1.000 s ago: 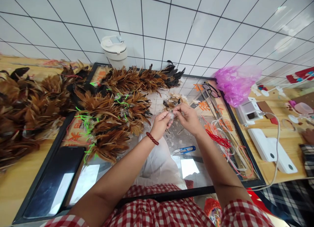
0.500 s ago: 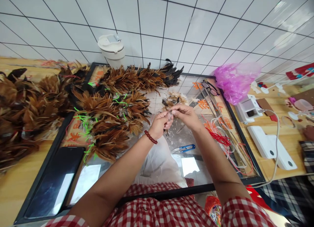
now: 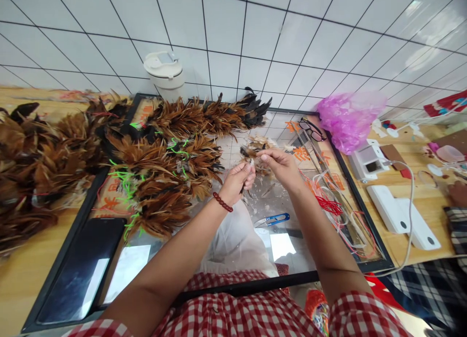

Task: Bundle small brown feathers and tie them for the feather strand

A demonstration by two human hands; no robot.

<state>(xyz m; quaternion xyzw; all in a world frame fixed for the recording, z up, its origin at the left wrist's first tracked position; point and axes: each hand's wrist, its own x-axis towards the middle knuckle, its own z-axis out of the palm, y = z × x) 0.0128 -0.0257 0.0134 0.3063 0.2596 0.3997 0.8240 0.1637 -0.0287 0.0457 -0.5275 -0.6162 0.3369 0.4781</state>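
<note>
Head view: left hand (image 3: 237, 179) is pinching a small, pale feather tuft (image 3: 251, 164); right hand (image 3: 283, 168) is reaching alongside, grip unclear; seemingly sorting, next needing delicacy.

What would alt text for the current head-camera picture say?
A person's left hand pinches small feather bits, the right hand close beside it, above a glass tabletop. Bundles of brown feathers lie to the left; blue-handled snips lie nearer the person, with red cord and eyeglasses to the right.
</note>
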